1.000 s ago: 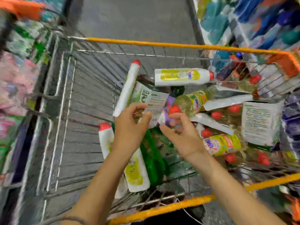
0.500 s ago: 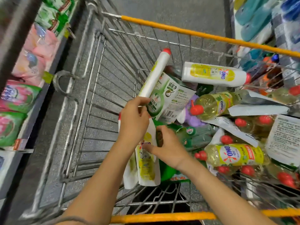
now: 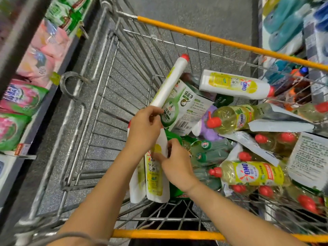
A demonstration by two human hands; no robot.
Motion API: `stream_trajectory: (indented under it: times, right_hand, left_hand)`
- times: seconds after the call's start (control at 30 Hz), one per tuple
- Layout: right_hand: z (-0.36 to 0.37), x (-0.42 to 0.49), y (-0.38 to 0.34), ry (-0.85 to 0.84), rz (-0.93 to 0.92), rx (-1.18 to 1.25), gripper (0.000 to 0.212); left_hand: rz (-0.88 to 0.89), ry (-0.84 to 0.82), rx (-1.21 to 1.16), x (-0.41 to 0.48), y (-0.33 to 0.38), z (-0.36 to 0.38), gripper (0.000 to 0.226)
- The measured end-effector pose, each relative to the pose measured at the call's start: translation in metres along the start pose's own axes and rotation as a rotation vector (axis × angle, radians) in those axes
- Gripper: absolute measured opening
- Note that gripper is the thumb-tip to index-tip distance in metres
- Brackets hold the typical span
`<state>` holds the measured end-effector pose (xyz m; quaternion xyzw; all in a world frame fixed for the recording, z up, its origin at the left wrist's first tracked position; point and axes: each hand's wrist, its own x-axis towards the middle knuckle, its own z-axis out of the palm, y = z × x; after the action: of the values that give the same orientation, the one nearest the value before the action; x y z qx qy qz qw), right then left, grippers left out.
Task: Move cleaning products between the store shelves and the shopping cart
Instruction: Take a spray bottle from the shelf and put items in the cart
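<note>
**Head view, looking down into the shopping cart [image 3: 213, 39], which has wire walls and orange rails.**

- **Left hand:** Your left hand [image 3: 143, 128] is over the middle of the cart. Its fingers curl round the lower end of the slanted white bottle [image 3: 168, 82], whose red cap points up toward the cart's far rail.
- **Right hand:** Your right hand [image 3: 175, 162] sits just closer to the cart's near rail. Its thumb and fingertips pinch the upper part of the yellow-label bottle [image 3: 155, 176].
- **Yellow-label bottle:** This bottle lies inside the cart with its base toward the near rail. It touches a second white bottle [image 3: 136, 185] on the side of the cart's left wall. Its neck is hidden behind your left hand.
- **Box:** A green-and-white box [image 3: 184, 107] lies tilted just beside the slanted white bottle, toward the cart's right wall.
- **Toward the right wall:**
  - A white OMO bottle [image 3: 234, 85] lies on its side near the far rail.
  - A clear yellow OMO bottle [image 3: 232, 118] with a red cap lies next to a white pouch [image 3: 284, 124].
  - Another yellow OMO bottle [image 3: 252, 173] lies nearer the near rail, among more red-capped bottles piled together.
- **Outside the cart:** Beyond the cart's left wall, a shelf [image 3: 38, 128] carries pink and green bags [image 3: 23, 98].
</note>
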<state>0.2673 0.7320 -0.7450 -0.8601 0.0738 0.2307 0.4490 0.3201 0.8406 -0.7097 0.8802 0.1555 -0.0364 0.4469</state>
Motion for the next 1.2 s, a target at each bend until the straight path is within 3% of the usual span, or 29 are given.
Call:
stream_trajectory:
  times: [0.13,0.23,0.4,0.5,0.7,0.83,1.03,1.2]
  right_hand:
    - [-0.008,0.001,0.002,0.005,0.011,0.178,0.038]
    - [-0.025,0.000,-0.005,0.016,-0.028,0.347,0.038]
    - [-0.068,-0.004,-0.024,0.045,-0.111,0.583,0.027]
    - [-0.087,-0.010,-0.037,0.043,-0.096,0.778,0.021]
    - [-0.109,-0.035,-0.050,0.129,-0.165,0.785,0.012]
    - [-0.125,-0.065,-0.058,0.158,-0.238,0.793,0.018]
    - [-0.166,-0.119,-0.069,0.397,-0.317,0.775,0.024]
    - [-0.203,-0.179,-0.067,0.604,-0.336,0.756,0.023]
  left_hand:
    - [0.049,0.005,-0.014,-0.006,-0.001,-0.006,0.016]
    - [-0.002,-0.002,-0.093,-0.016,0.001,-0.010,0.027]
    - [-0.118,-0.338,-0.456,-0.035,0.015,-0.015,0.025]
    - [-0.145,-0.440,-0.560,-0.041,0.018,-0.014,0.042]
    - [-0.056,-0.311,-0.588,-0.051,0.053,-0.017,0.018]
    - [0.006,-0.331,-0.645,-0.062,0.090,-0.022,0.031]
    - [0.134,-0.505,-0.649,-0.091,0.153,-0.025,0.010]
    - [0.253,-0.667,-0.623,-0.130,0.208,-0.019,0.008]
